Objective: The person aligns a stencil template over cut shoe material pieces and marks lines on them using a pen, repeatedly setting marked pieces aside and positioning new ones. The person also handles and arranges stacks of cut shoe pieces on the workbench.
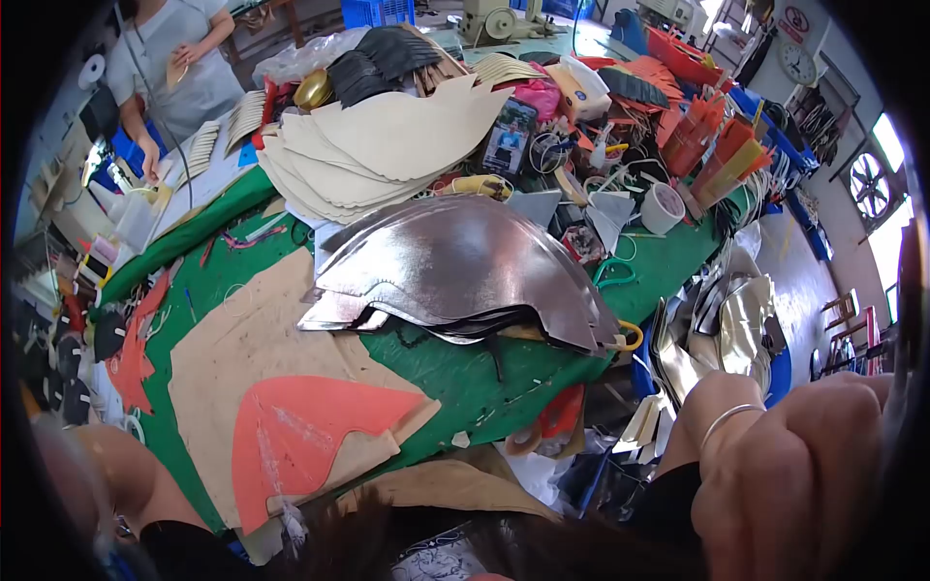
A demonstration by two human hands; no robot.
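Note:
Close to the camera at the lower right, my right hand (790,470) is raised, with a bracelet at the wrist and its fingers curled; what they hold, if anything, is hidden. At the lower left edge my left hand (73,465) is blurred and partly cut off, its fingers not distinguishable. Between them, a red-orange curved piece (300,436) lies on brown sheet material (242,339) on the green table (484,387). Beyond it rests a stack of shiny silver-grey curved pieces (465,257). Neither hand touches these pieces.
Cream cut pieces (368,145) are stacked behind the silver ones. A phone (509,136), white cup (663,208) and red containers (693,136) crowd the back right. Yellow-handled scissors (630,336) lie at the table's edge. Across the table stands another person (170,68).

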